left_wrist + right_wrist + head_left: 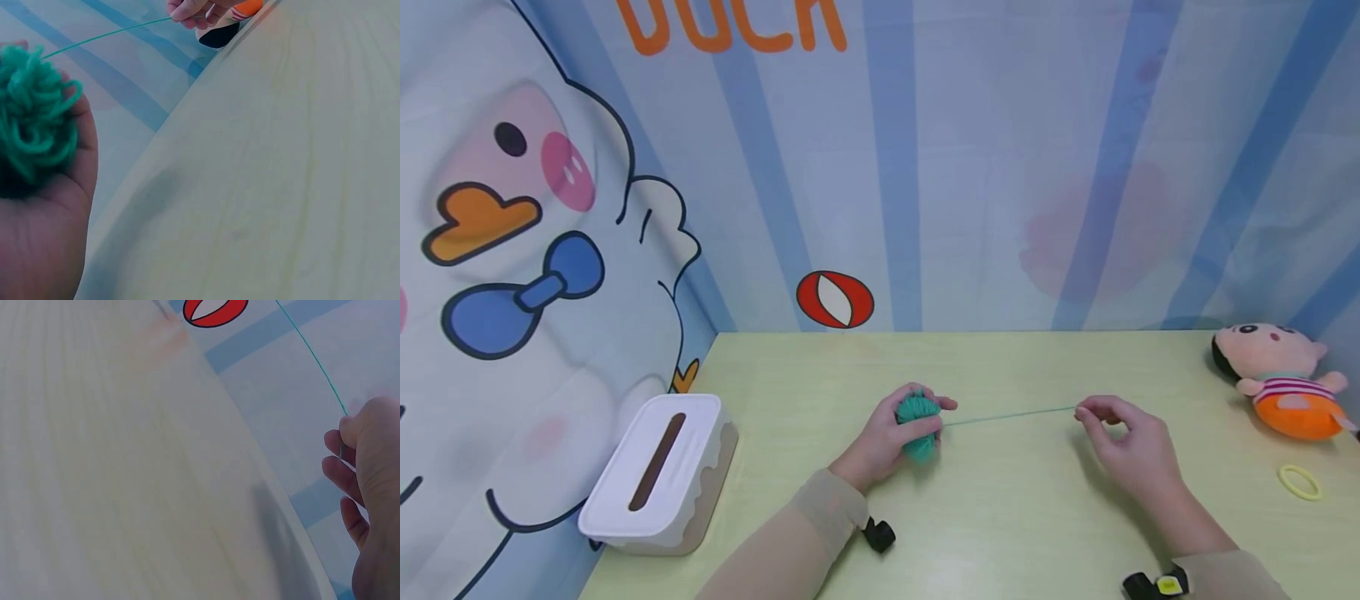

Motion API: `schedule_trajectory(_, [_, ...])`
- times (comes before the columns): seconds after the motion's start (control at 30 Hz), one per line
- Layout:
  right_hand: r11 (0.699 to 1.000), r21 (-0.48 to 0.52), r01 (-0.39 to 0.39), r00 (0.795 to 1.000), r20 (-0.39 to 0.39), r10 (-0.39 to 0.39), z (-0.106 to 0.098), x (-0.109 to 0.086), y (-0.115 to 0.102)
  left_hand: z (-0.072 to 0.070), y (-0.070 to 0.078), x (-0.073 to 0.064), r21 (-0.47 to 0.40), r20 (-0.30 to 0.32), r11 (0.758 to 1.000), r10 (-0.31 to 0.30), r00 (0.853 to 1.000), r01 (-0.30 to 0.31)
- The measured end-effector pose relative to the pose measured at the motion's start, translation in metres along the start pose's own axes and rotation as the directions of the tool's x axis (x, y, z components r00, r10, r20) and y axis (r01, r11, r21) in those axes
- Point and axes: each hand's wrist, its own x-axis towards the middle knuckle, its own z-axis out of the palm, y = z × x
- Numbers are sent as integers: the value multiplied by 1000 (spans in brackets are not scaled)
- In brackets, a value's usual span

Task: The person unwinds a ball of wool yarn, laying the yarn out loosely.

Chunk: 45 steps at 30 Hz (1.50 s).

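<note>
A ball of green yarn (pixel 917 407) sits in my left hand (pixel 883 437), with the fingers and thumb curled round it. Loose loops bulge from the yarn ball (pixel 34 115) in the left wrist view. From it a single yarn strand (pixel 1007 415) runs taut to the right, above the table. My right hand (pixel 1135 450) pinches the strand's far end between thumb and forefinger. In the right wrist view the right hand (pixel 381 481) holds the strand (pixel 315 359) at the fingertips, and a short tail shows below the thumb.
A white-lidded tissue box (pixel 655 467) stands at the table's left. On the right side lie a plush doll (pixel 1292 387) in orange and a yellow ring (pixel 1299 482). A printed curtain (pixel 985 167) hangs behind the pale wooden table (pixel 1000 517).
</note>
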Motion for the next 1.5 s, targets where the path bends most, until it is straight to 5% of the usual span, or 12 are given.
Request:
schedule_trajectory(0.23, [997,-46,-61,998,-5,60,-9,0,9,0,-1,0,10,-20,1000,-10,1000,10])
schedule_trajectory(0.7, [971,-137,-197,980,0,199,-28,0,25,-2,2,0,-74,46,997,4,999,-1])
schedule_trajectory(0.87, [952,-208,-223,971,43,236,-29,2,28,-3,0,1,-73,-10,997,-10,1000,9])
schedule_trajectory(1.17, [894,-331,-304,907,187,378,-37,4,34,-4,-6,4,9,-175,1000,-10,985,12])
schedule_trajectory(1.33, [865,-379,-330,863,250,439,-39,6,32,-4,-8,5,74,-177,997,-26,984,39])
schedule_trajectory(1.5, [863,-384,-328,847,285,449,-37,10,26,-5,-9,6,132,-154,990,-23,988,44])
